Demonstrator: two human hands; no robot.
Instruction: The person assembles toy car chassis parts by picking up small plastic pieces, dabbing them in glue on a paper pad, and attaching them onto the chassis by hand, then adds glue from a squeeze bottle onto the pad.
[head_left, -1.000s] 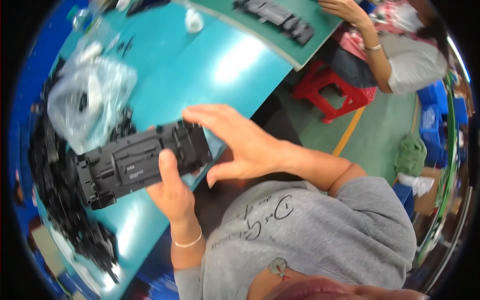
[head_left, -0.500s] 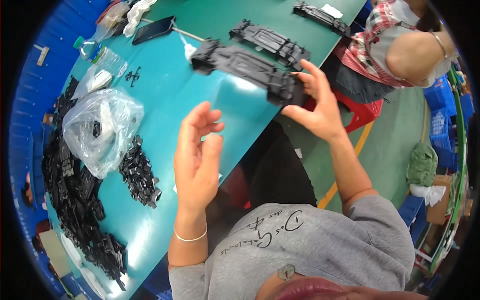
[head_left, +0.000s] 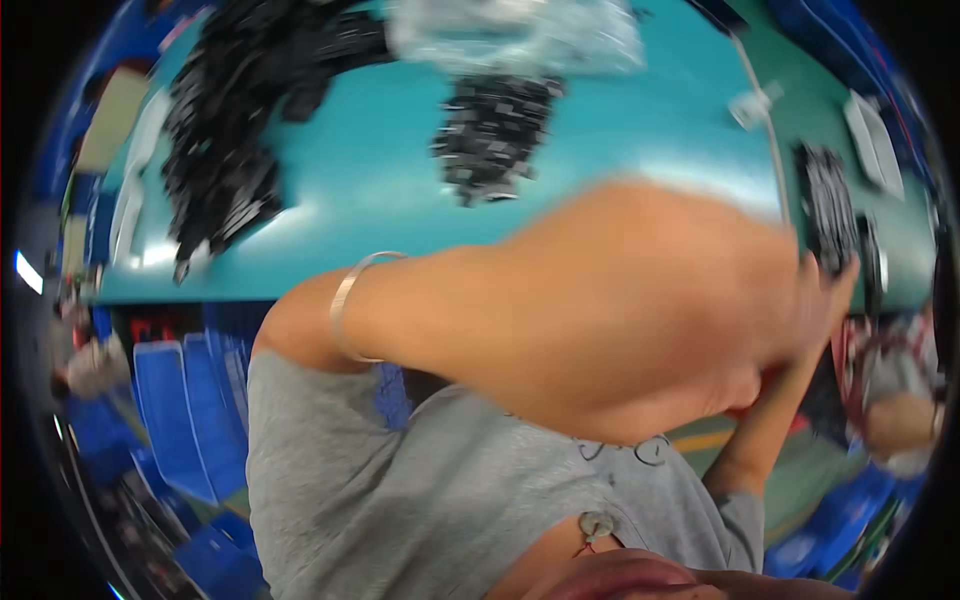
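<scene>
My left hand [head_left: 680, 290] is raised across the middle of the view, large and smeared by motion, its fingers not readable. Behind it, my right hand [head_left: 828, 300] shows only in part, at the near end of a long black moulded plastic part [head_left: 828, 205] on the table's right side. Whether its fingers grip that part cannot be made out. Close beside it lies another dark long part [head_left: 873, 260]. Beyond my left hand is a pile of small black pieces with light bits [head_left: 492, 140].
A large heap of black plastic pieces [head_left: 225, 150] covers the left of the teal table [head_left: 370, 160]. Behind the small pile lies a clear plastic bag [head_left: 520, 35]. A white tray [head_left: 873, 145] is at the far right. A co-worker [head_left: 900, 400] sits at the right; blue bins [head_left: 190, 420] stand below left.
My view has swung left, so the table's contents sit further right. My left hand has come across to the right, in front of my right hand. The long black part appears lower, on the table.
</scene>
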